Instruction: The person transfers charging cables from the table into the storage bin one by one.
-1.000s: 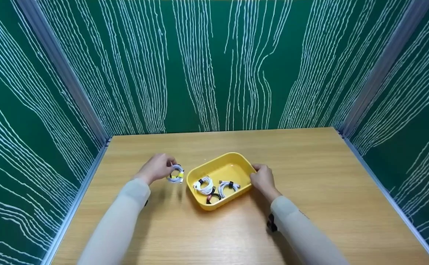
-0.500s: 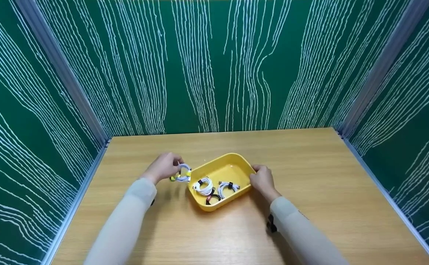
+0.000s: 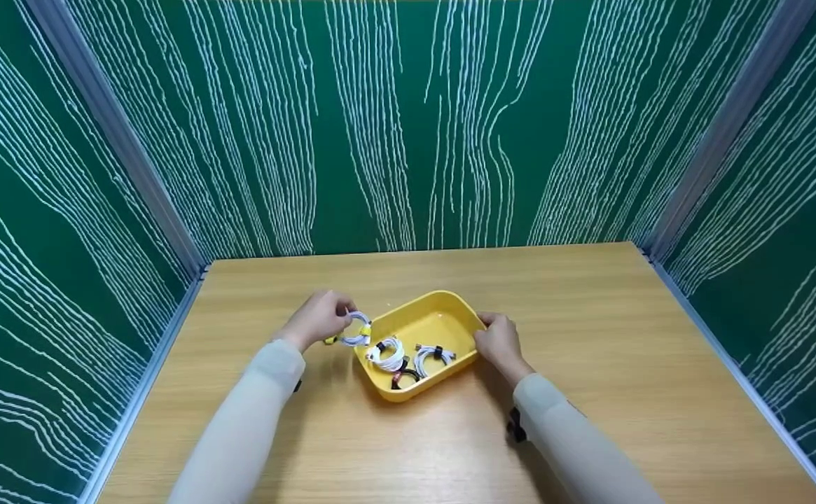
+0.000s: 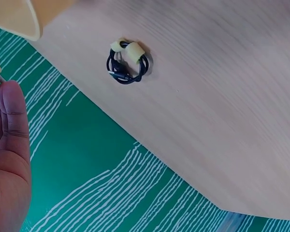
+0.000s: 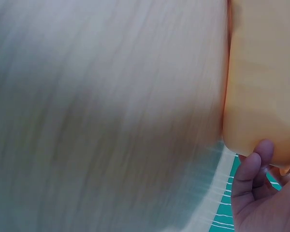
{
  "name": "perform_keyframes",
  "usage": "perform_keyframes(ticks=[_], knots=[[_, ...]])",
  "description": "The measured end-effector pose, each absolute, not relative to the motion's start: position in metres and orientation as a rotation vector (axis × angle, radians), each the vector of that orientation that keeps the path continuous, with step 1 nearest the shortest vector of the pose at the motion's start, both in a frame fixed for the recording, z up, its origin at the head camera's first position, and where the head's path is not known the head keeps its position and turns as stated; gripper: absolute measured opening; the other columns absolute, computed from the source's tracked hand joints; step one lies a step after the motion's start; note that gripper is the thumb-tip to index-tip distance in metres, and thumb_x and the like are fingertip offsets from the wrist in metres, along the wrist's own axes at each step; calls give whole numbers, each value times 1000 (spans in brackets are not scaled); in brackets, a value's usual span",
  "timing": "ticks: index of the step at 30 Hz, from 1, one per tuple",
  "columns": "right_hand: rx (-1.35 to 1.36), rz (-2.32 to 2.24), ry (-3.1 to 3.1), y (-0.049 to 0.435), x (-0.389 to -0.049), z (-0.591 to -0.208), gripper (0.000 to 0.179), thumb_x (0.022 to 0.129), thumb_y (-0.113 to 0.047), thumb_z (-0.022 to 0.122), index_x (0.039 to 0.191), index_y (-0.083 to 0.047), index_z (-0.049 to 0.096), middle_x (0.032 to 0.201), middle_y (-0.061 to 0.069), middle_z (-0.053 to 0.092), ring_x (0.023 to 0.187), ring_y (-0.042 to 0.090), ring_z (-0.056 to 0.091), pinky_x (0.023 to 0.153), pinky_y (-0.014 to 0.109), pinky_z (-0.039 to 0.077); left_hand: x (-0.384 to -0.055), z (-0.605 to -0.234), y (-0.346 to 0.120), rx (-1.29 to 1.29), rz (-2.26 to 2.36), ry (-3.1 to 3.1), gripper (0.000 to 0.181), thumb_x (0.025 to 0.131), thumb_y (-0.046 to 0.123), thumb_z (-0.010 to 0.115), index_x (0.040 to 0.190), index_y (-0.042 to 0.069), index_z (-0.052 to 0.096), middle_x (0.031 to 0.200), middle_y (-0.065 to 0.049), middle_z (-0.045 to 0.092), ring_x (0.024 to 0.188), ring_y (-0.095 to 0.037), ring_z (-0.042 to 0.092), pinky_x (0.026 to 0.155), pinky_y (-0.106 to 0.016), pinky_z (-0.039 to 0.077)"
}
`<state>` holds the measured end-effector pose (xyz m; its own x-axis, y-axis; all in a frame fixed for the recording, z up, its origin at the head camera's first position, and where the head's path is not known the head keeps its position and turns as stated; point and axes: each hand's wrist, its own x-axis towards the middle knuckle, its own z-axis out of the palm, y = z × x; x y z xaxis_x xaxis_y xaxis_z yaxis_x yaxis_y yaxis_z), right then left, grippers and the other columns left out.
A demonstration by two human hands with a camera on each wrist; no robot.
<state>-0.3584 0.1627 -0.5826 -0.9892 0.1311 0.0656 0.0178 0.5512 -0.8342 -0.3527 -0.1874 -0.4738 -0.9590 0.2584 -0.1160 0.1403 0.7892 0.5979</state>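
Note:
My left hand (image 3: 319,318) pinches a coiled white cable (image 3: 358,337) bound with a yellow strap, at the left rim of the yellow bin (image 3: 450,306). Only a bit of that coil shows at the edge of the left wrist view. My right hand (image 3: 500,341) grips the bin's right end, its fingertips (image 5: 265,149) against the outer wall. Inside the bin lie a white coiled cable (image 3: 386,355) with a black strap, a greyish-white coil (image 3: 434,360) and a black coil (image 3: 405,378) with a bit of red.
A black coiled cable (image 4: 127,63) with a yellow strap lies on the wooden table (image 3: 408,448), left of the bin and mostly covered by my left hand in the head view. Green panels (image 3: 422,126) with white wavy lines enclose the table at the back and sides.
My left hand has moved right with the white cable, from beside the bin to its left rim. The black cable's yellow strap has come into view below the hand. My right hand stays put.

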Motion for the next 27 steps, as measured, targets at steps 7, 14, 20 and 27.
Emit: perform_keyframes(ticks=[7, 14, 20, 27], knots=[[-132, 1442, -2668, 163, -358, -582, 52, 85, 6, 54, 133, 3, 74, 131, 25, 75, 116, 35, 71, 99, 48, 60, -354, -477, -181, 280, 937, 2762, 14, 102, 14, 71, 110, 17, 82, 102, -5, 72, 86, -23, 67, 69, -30, 60], [-146, 1461, -2659, 162, -358, -582, 52, 86, 6, 54, 133, 3, 74, 130, 25, 75, 113, 33, 71, 98, 47, 61, -353, -478, -174, 265, 965, 2755, 13, 104, 16, 71, 109, 18, 82, 103, -4, 71, 89, -23, 65, 70, -30, 58], [-136, 1461, -2664, 162, -358, -582, 51, 87, 6, 54, 134, 5, 73, 132, 26, 74, 116, 35, 72, 99, 49, 61, -353, -480, -167, 328, 962, 2784, 12, 104, 17, 70, 106, 17, 82, 101, -4, 73, 90, -22, 63, 76, -33, 57], [-150, 1463, -2676, 162, -358, -582, 51, 89, 5, 54, 137, 6, 70, 136, 28, 72, 124, 39, 71, 104, 51, 59, -357, -482, -154, 396, 963, 2798, 13, 104, 14, 70, 101, 16, 82, 98, -3, 73, 93, -21, 62, 88, -38, 57]])
